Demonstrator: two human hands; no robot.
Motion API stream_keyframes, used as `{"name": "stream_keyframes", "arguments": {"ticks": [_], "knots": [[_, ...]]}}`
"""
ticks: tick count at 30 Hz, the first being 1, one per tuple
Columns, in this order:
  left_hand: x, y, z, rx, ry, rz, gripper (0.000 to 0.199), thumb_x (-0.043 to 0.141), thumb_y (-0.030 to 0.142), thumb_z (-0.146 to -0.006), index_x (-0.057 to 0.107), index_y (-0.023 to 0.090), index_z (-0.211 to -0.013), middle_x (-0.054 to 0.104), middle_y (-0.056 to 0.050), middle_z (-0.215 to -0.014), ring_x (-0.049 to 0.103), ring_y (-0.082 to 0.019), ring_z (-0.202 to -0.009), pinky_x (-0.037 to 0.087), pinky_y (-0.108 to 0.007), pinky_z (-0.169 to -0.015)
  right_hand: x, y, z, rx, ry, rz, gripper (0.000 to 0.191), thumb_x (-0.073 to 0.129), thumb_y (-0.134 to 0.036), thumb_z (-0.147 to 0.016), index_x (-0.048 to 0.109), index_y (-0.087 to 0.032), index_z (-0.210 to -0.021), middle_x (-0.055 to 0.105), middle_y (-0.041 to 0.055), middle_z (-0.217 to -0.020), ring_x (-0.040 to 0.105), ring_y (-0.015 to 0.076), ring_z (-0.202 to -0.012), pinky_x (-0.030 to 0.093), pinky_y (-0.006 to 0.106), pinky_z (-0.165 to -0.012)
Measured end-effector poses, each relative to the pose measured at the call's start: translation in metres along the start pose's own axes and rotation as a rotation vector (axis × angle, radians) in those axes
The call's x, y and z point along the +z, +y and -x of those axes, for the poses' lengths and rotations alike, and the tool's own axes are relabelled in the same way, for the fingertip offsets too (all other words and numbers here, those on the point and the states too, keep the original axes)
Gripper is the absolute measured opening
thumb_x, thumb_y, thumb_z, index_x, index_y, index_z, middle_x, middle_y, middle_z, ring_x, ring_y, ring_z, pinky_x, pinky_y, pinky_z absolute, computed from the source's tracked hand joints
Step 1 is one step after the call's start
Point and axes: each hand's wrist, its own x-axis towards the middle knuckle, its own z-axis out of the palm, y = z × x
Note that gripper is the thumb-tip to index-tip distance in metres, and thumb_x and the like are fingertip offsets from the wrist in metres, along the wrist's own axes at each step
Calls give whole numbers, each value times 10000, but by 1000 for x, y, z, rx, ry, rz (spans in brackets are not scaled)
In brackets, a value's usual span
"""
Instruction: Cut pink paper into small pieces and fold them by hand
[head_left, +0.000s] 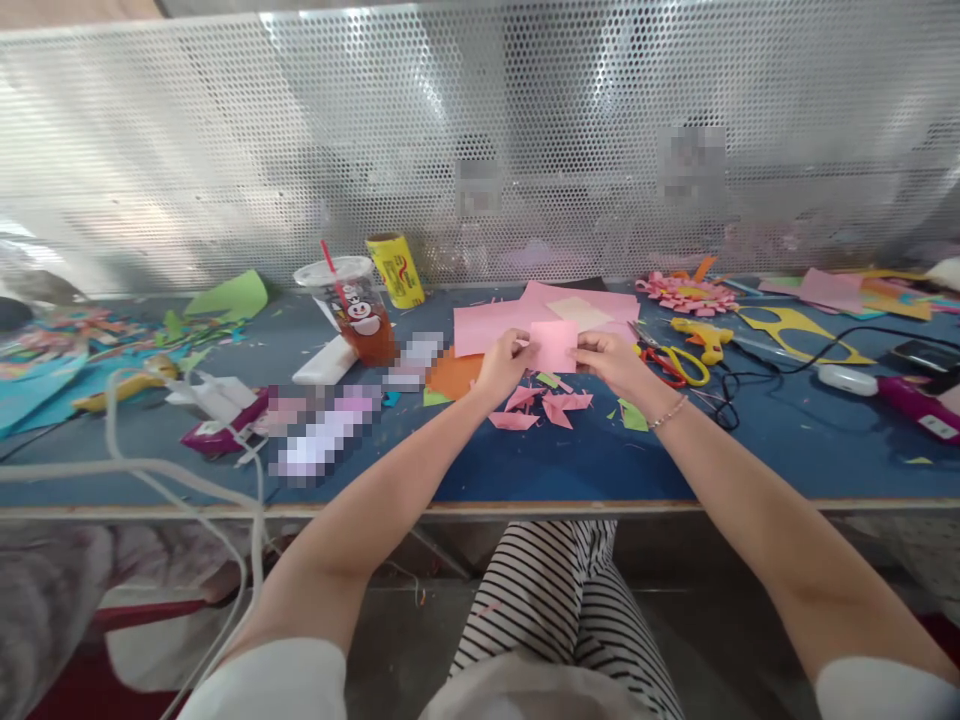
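Paper square (553,347) between both hands (505,364) (604,361)

I see short white sleeves (277,682) on both bare arms (409,480), and a thin, pale bracelet (670,412) circling the right wrist (657,396). Below, I make out black-and-white striped trousers (510,600) and a pale, blurred shirt front (517,692).

Here I am in what looks like a craft workshop, bench (570,470) strewn with paper scraps (86,330), scissors (663,356), glue gun (709,340)!
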Motion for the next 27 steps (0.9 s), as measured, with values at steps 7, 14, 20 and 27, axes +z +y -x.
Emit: {"name": "stream_keyframes", "arguments": {"ticks": [7,14,20,27], "knots": [[10,1,2,13,-67,116,163,576,207,-696,541,150,-845,593,-47,-861,558,-112,-716,455,-275,-694,0,3,2,28,-35,83,248,733,-275,-547,637,-168,-748,645,14,-698,580,119,-621,490,274,-617],[12,14,16,-121,-344,648,441,607,438,-692,533,174,-1038,612,-84,-981,589,-169,-864,475,-302,-739,0,2,2,-98,-46,214,306,726,-315,-570,623,-149,-805,648,23,-743,570,133,-649,472,290,-635],[14,20,18,-175,-344,670,387,712,285,-598,580,125,-924,629,-61,-828,587,-138,-701,488,-301,-667,6,-6,11,-70,-308,258,354,709,-285,-595,622,-149,-910,651,18,-834,586,146,-734,472,290,-677],[4,11,7,-274,-155,819,260,645,120,-601,535,153,-835,594,-29,-772,600,-140,-701,525,-368,-694,-6,-5,2,-132,-67,-21,316,699,-323,-601,612,-173,-866,635,7,-762,570,120,-655,460,261,-614]]}}
